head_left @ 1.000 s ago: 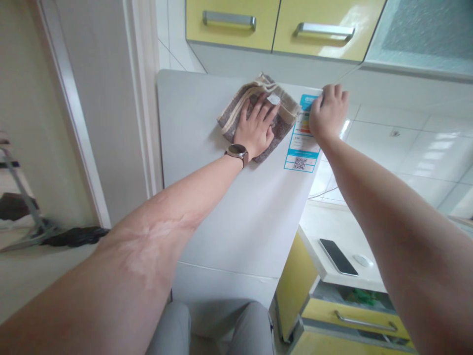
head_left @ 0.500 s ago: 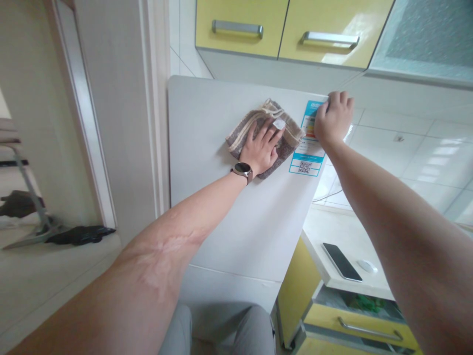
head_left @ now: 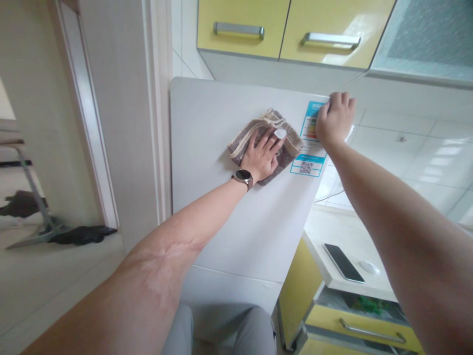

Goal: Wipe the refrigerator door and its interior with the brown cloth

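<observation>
My left hand (head_left: 259, 157), a watch on its wrist, lies flat with fingers spread on a folded brown cloth (head_left: 240, 143) with beige striped edges. The cloth is pressed against the white upper refrigerator door (head_left: 207, 148). A small white patch (head_left: 280, 133) shows at the fingertips; I cannot tell what it is. My right hand (head_left: 335, 118) is closed around the door's right edge near its upper corner, with the fingertips hidden. Beside that hand a blue and white energy label (head_left: 306, 153) with a QR code is stuck to the door.
Yellow cabinets (head_left: 244, 12) with metal handles hang above. At lower right a phone (head_left: 343, 263) and a white oval object (head_left: 368, 266) lie on the counter (head_left: 321, 236), over a partly open drawer (head_left: 365, 328). A door frame (head_left: 136, 123) stands close on the left.
My left hand and the cloth have slid slightly down the door. My right hand keeps its hold on the edge. The whole view has shifted very slightly.
</observation>
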`<state>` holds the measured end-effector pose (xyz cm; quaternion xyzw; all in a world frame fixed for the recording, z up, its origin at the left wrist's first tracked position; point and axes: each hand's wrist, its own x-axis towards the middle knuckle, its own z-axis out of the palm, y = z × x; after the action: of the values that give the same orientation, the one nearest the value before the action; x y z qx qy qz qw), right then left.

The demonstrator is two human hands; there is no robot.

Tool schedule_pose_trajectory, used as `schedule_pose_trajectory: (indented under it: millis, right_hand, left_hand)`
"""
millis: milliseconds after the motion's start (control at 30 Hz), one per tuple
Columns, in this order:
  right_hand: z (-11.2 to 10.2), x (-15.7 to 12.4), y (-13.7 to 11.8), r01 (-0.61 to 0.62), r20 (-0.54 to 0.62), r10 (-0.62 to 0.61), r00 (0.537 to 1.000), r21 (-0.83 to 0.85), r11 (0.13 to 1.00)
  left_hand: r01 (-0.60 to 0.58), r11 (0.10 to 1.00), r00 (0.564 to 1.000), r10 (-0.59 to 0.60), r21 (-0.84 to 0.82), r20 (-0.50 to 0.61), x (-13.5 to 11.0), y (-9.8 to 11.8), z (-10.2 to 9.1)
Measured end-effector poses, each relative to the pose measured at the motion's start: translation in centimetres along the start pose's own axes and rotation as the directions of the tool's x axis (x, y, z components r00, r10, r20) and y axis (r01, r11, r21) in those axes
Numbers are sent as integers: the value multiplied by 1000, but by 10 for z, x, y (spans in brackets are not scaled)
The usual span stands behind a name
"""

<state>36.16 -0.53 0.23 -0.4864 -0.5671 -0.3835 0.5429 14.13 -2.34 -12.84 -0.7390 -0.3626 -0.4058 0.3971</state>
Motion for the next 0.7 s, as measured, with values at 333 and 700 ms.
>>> schedule_pose_trajectory:
  millis: [333, 700]
  right_hand:
    - [3, 3, 0, -10, -23, 8, 1000, -79, 997]
    - [9, 4, 6, 7, -67, -11, 998, -52, 999]
  left_hand:
    - [-9, 1000, 1000, 9, -3, -5, -7, 3, 2]
    - [-19, 999, 999, 20, -26, 36, -13, 6, -1]
